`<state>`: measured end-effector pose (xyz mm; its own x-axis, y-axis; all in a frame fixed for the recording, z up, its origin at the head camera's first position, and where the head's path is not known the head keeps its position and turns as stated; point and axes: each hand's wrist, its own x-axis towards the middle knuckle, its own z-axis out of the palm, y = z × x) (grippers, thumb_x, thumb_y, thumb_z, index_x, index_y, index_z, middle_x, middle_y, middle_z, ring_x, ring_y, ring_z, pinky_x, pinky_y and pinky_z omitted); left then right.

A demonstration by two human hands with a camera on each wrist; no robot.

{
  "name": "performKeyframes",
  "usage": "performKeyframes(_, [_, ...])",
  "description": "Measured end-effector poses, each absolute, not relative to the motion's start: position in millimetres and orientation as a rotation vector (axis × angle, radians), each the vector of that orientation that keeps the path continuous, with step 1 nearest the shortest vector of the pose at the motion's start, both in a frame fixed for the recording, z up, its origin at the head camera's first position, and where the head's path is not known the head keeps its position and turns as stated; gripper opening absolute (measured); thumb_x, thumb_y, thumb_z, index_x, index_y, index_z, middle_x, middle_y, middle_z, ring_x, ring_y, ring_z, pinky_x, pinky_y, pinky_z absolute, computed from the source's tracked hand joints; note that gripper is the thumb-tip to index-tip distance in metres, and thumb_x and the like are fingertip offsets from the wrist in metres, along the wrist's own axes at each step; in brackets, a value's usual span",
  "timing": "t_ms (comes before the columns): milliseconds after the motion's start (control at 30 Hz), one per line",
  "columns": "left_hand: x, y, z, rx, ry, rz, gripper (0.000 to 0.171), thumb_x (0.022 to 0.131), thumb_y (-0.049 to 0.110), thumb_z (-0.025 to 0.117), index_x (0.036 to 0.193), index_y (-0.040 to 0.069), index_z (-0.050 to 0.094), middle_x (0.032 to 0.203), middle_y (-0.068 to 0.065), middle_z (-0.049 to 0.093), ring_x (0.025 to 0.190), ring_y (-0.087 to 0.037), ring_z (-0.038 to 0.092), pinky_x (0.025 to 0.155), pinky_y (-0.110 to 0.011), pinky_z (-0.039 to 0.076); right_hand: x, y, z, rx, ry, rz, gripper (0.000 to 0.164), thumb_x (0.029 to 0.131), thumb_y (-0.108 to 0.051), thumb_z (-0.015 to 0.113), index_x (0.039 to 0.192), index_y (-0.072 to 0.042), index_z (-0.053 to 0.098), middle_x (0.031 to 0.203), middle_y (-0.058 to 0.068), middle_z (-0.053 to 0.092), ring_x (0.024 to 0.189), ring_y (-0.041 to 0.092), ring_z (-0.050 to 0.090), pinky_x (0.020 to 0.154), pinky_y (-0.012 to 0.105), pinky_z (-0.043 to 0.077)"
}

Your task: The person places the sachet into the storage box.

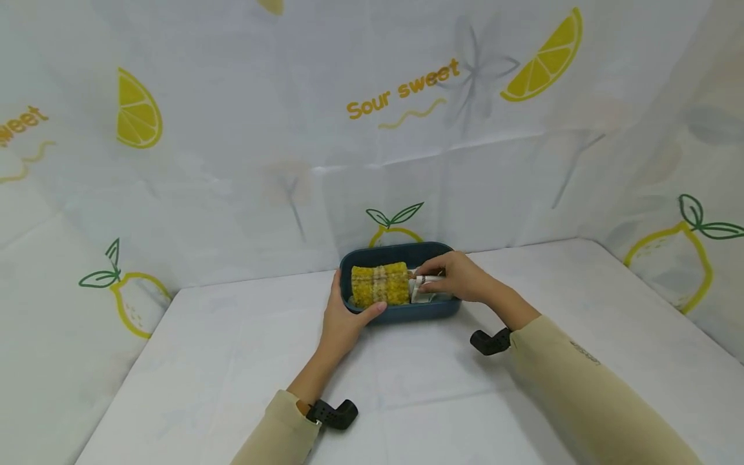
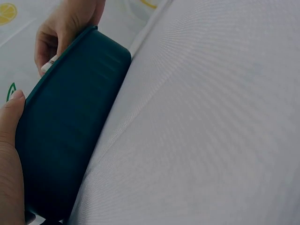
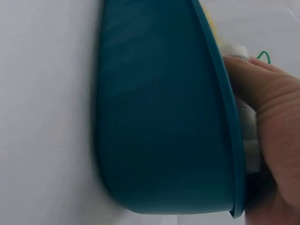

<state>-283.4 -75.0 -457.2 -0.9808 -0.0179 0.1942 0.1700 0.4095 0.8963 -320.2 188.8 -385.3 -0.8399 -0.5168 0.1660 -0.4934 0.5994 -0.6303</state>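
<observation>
A dark teal plastic tub (image 1: 414, 314) stands on the white-covered table against the back wall. Inside, toward its left end, lies a fuzzy yellow roll of cloth (image 1: 380, 285) with paler stripes. My left hand (image 1: 341, 326) grips the tub's front left corner, the thumb (image 2: 10, 115) over the front rim and the fingers along the left end. At the other end my right hand (image 1: 465, 278) reaches over the rim and pinches a white rolled piece (image 3: 248, 122), cloth-like, beside the yellow roll. How far down this piece goes is hidden by the tub wall and the fingers.
White cloth with lemon prints covers the back wall (image 1: 232, 161) and both sides. The white tabletop (image 1: 407, 400) stretches in front of the tub. Black bands with camera mounts (image 1: 491, 342) sit on both wrists.
</observation>
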Motion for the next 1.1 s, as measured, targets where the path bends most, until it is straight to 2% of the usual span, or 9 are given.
performKeyframes(67, [-283.3, -74.4, -456.5, -0.137, -2.489, -1.614, 0.112, 0.071, 0.060, 0.075, 0.155, 0.030, 0.006, 0.161, 0.003, 0.015, 0.147, -0.025, 0.019, 0.113, -0.057, 0.025, -318.8, 188.5, -385.2, -0.886, 2.757, -1.013, 0.024, 0.083, -0.028, 0.074, 0.107, -0.025, 0.072, 0.105, -0.007, 0.070, 0.085, 0.007, 0.064, 0.069, 0.027, 0.053])
performKeyframes(200, [-282.4, -74.3, -454.8, -0.124, -2.487, -1.615, 0.113, 0.071, 0.061, 0.075, 0.155, 0.029, 0.007, 0.160, 0.004, 0.016, 0.147, -0.024, 0.020, 0.114, -0.056, 0.025, -318.3, 184.9, -385.8, -0.914, 2.779, -0.982, 0.029, 0.084, -0.029, 0.074, 0.111, -0.022, 0.071, 0.110, -0.003, 0.070, 0.091, 0.009, 0.065, 0.074, 0.028, 0.054])
performKeyframes(467, [-281.9, -74.7, -456.2, -0.130, -2.492, -1.595, 0.116, 0.069, 0.062, 0.076, 0.155, 0.026, 0.007, 0.160, 0.001, 0.017, 0.146, -0.026, 0.021, 0.113, -0.056, 0.027, -315.2, 180.5, -389.9, -0.799, 2.978, -0.924, 0.039, 0.086, -0.034, 0.071, 0.121, -0.019, 0.066, 0.122, 0.000, 0.065, 0.112, 0.021, 0.060, 0.090, 0.043, 0.051])
performKeyframes(767, [-283.1, -74.9, -457.8, -0.149, -2.481, -1.604, 0.114, 0.071, 0.060, 0.076, 0.155, 0.028, 0.006, 0.160, 0.001, 0.015, 0.147, -0.026, 0.020, 0.113, -0.056, 0.026, -306.2, 178.5, -391.7, -0.784, 3.044, -0.849, 0.037, 0.088, -0.033, 0.069, 0.122, -0.018, 0.066, 0.124, 0.004, 0.062, 0.103, 0.021, 0.062, 0.087, 0.043, 0.051])
performKeyframes(967, [-283.8, -74.2, -458.5, -0.146, -2.490, -1.605, 0.114, 0.071, 0.060, 0.076, 0.155, 0.027, 0.006, 0.161, 0.001, 0.015, 0.147, -0.025, 0.019, 0.114, -0.056, 0.025, -296.7, 180.0, -393.5, -0.771, 3.093, -0.834, 0.046, 0.090, -0.035, 0.067, 0.130, -0.014, 0.060, 0.133, 0.008, 0.058, 0.124, 0.029, 0.053, 0.099, 0.049, 0.045])
performKeyframes(1100, [-283.8, -73.7, -456.6, -0.147, -2.509, -1.611, 0.114, 0.072, 0.059, 0.075, 0.155, 0.026, 0.005, 0.161, 0.000, 0.013, 0.147, -0.025, 0.018, 0.114, -0.056, 0.024, -291.6, 184.7, -393.5, -0.764, 3.119, -0.871, 0.050, 0.090, -0.036, 0.066, 0.133, -0.012, 0.056, 0.136, 0.009, 0.055, 0.128, 0.031, 0.049, 0.102, 0.051, 0.042])
